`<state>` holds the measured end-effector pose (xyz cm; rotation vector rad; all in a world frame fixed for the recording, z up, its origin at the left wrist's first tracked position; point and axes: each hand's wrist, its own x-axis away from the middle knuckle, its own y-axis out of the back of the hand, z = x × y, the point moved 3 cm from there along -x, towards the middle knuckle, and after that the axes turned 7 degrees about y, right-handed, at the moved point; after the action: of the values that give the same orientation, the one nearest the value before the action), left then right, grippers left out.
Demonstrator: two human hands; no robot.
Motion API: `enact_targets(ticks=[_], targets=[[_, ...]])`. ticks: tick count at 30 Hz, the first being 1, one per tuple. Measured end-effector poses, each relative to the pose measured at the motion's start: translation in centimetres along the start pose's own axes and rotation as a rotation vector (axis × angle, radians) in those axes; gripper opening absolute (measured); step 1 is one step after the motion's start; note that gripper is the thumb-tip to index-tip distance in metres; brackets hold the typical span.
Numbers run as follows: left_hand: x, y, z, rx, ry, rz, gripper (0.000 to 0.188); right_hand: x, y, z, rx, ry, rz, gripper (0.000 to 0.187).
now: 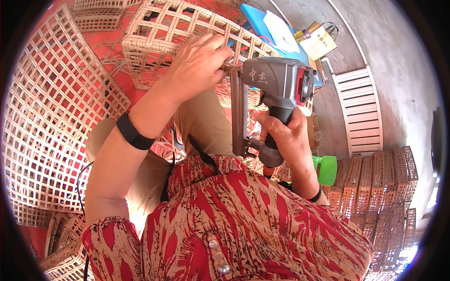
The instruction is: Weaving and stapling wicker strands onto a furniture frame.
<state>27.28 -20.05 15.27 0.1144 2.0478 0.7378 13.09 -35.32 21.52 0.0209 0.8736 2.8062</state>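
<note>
In my right hand [287,133] is a dark grey pneumatic nail gun [272,77], my fingers wrapped round its black handle. Its nose points left and meets the side of an open-weave wicker basket [173,25] in front of me. Right beside that nose, my left hand [199,63] grips the basket's woven edge with curled fingers; the fingertips are partly hidden. The long magazine of the gun hangs down toward my lap. The basket lies tilted over my knees, its open lattice facing up.
A large woven panel [51,112] stands at the left. Stacked wicker baskets [375,192] line the wall at right, near a green plastic piece [327,169] and a white slatted grille [358,107]. Behind the gun sits a blue object [258,21] with a yellow bag [318,43]. Cane scraps litter the red floor.
</note>
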Motion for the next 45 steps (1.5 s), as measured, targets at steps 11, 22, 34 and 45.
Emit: enact_targets(ticks=[11,22,34,45], targets=[[0.7,0.6,0.0,0.022,0.02,-0.004,0.024,-1.7,-0.6,-0.1,0.069,0.013,0.045,0.029],[0.5,0.7,0.4,-0.002,-0.049,0.034,0.021,-1.4,-0.4,-2.6,-0.211,0.024,0.009,0.033],[0.6,1.1,0.8,-0.026,-0.012,0.082,0.024,-0.2,-0.4,-3.3,-0.194,0.007,0.101,0.027],[0.6,1.1,0.9,-0.027,0.052,0.16,0.017,-0.3,-0.9,-3.3,-0.256,0.011,0.079,0.022]])
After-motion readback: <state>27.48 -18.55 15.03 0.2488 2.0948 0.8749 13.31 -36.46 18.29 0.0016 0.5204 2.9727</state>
